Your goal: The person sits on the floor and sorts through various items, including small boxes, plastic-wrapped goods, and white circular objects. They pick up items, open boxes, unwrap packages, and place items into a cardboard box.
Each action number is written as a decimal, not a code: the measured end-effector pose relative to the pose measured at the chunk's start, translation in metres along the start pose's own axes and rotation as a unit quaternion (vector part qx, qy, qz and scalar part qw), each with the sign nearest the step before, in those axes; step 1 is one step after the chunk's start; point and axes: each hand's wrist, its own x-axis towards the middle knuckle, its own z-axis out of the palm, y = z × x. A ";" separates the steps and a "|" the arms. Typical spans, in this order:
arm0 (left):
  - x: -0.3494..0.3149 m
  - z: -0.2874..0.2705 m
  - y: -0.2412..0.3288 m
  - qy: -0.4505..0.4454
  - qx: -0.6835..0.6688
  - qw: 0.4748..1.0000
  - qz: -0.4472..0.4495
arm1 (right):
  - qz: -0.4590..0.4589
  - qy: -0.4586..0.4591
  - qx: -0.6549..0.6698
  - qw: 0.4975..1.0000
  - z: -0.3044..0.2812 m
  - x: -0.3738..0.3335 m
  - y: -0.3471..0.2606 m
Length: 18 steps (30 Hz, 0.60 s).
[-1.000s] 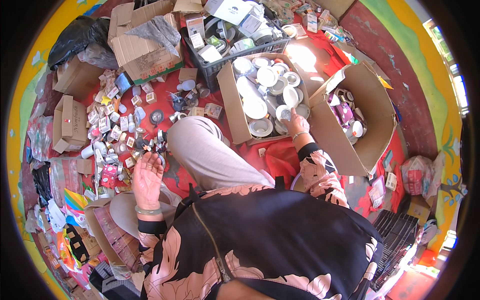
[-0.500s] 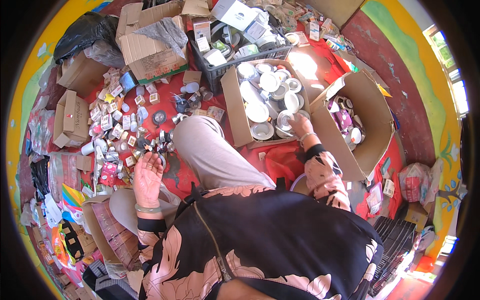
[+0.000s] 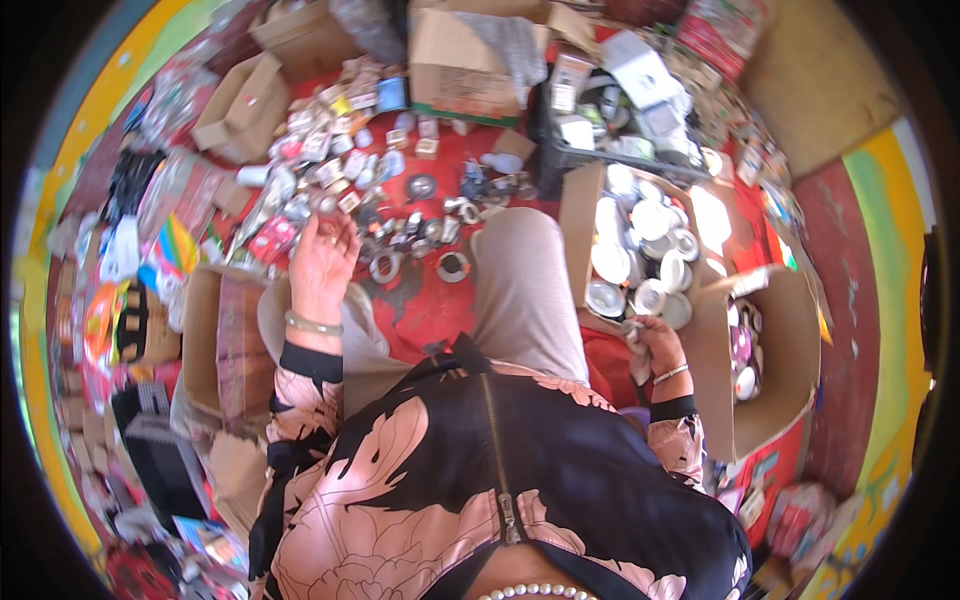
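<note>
My left hand [image 3: 325, 262] is raised over my bent left leg, palm up. Its fingers are loosely curled and apart, with nothing in them. Beyond it lies a heap of small boxes and lamp parts [image 3: 345, 165]. On the red floor between my knees are two ring-shaped fittings [image 3: 453, 266]. My right hand [image 3: 662, 345] is at the near edge of a cardboard box [image 3: 578, 235] of round white light fittings [image 3: 652, 222]. Its fingers are pinched together around something small and pale, too blurred to name.
An open carton [image 3: 712, 375] with a few fittings stands right of my right hand. Behind the white fittings is a black crate [image 3: 548, 150] piled with boxes. A large carton [image 3: 460, 70] stands at the back, and another carton [image 3: 203, 340] is beside my left leg.
My right hand has drawn back from the white fittings toward my body, its fingers now pinched. The view has swung, shifting the scene rightward. My left hand stays raised and open.
</note>
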 end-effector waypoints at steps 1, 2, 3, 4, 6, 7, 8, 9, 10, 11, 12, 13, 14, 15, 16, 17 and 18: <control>0.000 -0.003 0.012 -0.027 -0.001 0.999 0.021 | -0.032 0.042 -0.019 0.998 0.013 0.013 -0.012; -0.004 0.002 0.026 0.037 0.011 0.997 0.071 | -0.078 -0.010 -0.114 0.990 0.042 0.022 -0.042; -0.007 0.008 0.037 0.100 0.021 0.988 0.115 | -0.089 -0.007 -0.121 0.989 0.062 0.033 -0.061; -0.003 0.006 0.046 0.106 0.034 0.983 0.146 | -0.165 0.003 -0.179 0.970 0.072 0.050 -0.075; 0.002 0.011 0.064 0.097 0.051 0.978 0.176 | -0.228 -0.038 -0.243 0.942 0.130 0.055 -0.121; 0.006 0.014 0.072 0.093 0.061 0.976 0.187 | -0.229 -0.055 -0.246 0.940 0.153 0.065 -0.135; 0.013 0.007 0.080 0.070 0.044 0.979 0.188 | -0.264 -0.084 -0.297 0.914 0.186 0.065 -0.152; 0.022 0.005 0.086 0.078 0.054 0.974 0.204 | -0.421 -0.129 -0.415 0.796 0.224 0.065 -0.165; 0.033 0.004 0.091 0.095 0.054 0.972 0.208 | -0.347 -0.168 -0.319 0.866 0.263 0.063 -0.173; 0.048 0.005 0.088 0.107 0.051 0.972 0.203 | -0.326 -0.150 -0.301 0.884 0.284 0.077 -0.168; 0.059 0.011 0.087 0.139 0.069 0.967 0.204 | -0.318 -0.186 -0.277 0.888 0.306 0.093 -0.161; 0.070 0.018 0.085 0.170 0.087 0.960 0.205 | -0.285 -0.218 -0.241 0.902 0.327 0.102 -0.155; 0.083 0.016 0.083 0.180 0.094 0.962 0.184 | -0.270 -0.220 -0.237 0.907 0.345 0.110 -0.150; 0.098 0.008 0.079 0.185 0.126 0.958 0.181 | -0.256 -0.225 -0.232 0.911 0.360 0.120 -0.146; 0.112 -0.003 0.075 0.193 0.149 0.954 0.176 | -0.224 -0.237 -0.189 0.926 0.367 0.137 -0.140; 0.127 -0.014 0.071 0.200 0.171 0.950 0.167 | -0.206 -0.211 -0.171 0.940 0.368 0.149 -0.134; 0.140 -0.026 0.066 0.238 0.162 0.945 0.158 | -0.189 -0.184 -0.154 0.952 0.368 0.160 -0.128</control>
